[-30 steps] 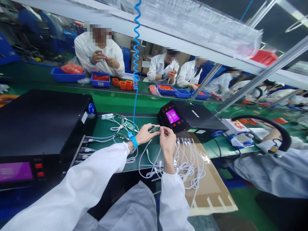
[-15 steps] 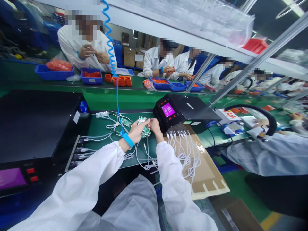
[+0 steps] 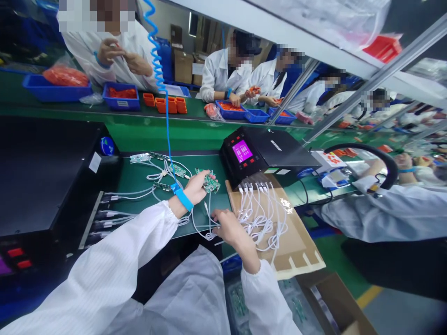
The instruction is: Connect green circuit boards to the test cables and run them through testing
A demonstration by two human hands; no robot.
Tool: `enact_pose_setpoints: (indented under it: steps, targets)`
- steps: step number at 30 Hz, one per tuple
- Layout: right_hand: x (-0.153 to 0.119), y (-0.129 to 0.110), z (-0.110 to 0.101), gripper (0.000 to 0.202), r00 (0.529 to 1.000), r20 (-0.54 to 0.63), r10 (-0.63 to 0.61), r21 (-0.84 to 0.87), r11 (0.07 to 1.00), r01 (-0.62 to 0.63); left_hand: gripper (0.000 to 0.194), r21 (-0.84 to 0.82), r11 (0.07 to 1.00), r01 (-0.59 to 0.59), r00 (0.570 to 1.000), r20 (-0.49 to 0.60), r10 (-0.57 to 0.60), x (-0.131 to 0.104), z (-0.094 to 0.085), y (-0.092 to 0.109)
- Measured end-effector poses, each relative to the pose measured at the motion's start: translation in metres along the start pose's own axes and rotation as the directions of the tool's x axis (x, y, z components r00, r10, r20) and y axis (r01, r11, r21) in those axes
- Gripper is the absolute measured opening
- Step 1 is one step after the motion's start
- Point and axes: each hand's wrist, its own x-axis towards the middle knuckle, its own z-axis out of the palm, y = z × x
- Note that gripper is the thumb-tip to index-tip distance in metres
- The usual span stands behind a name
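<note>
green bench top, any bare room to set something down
Bare green bench top shows behind the held circuit board, left of the right black box; bare cardboard lies right of the white cables. Crowded: boards amid cables by the left hand.

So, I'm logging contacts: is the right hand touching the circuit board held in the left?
Apart: the head view shows green tabletop between the right hand and the circuit board.

There are two black machines (image 3: 286, 153), two purple screens (image 3: 242, 151), one coiled cord (image 3: 159, 74) and four tabletop circuit boards (image 3: 177, 171).
</note>
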Motion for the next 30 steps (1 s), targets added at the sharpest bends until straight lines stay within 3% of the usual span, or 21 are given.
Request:
enact_pose_setpoints:
  steps: [5,14,17,22,24,27,30]
  targets:
    - [0.007,-0.011,-0.005,0.02,0.998,0.015,0.068,-0.141,0.988,-0.065,0.02,-0.005,0.999,0.047,0.999,0.012,-0.047,-0.001,0.006,-0.008]
    - [0.019,-0.025,-0.006,0.024,0.981,-0.072,0.183,-0.195,0.961,-0.194,0.018,0.166,0.959,0.229,0.968,0.06,-0.242,0.014,0.008,-0.022]
    - [0.022,-0.024,-0.005,0.024,0.945,-0.189,0.267,-0.187,0.935,-0.302,0.015,0.188,0.965,0.183,0.979,0.052,-0.195,0.022,0.01,-0.027]
    - [0.021,-0.01,0.001,0.024,0.828,-0.404,0.389,-0.007,0.904,-0.428,0.01,0.183,0.983,-0.009,0.999,0.042,0.002,0.031,0.013,-0.028]
    - [0.02,-0.003,0.007,0.024,0.776,-0.477,0.413,0.162,0.909,-0.384,0.013,0.176,0.981,-0.083,0.996,0.029,0.079,0.035,0.013,-0.027]
    - [0.018,0.004,0.018,0.033,0.708,-0.555,0.436,0.456,0.872,-0.179,0.021,0.18,0.973,-0.146,0.989,0.027,0.144,0.04,0.013,-0.025]
    - [0.016,0.008,0.024,0.039,0.68,-0.579,0.449,0.62,0.784,0.011,0.023,0.22,0.962,-0.161,0.987,0.05,0.154,0.04,0.012,-0.023]
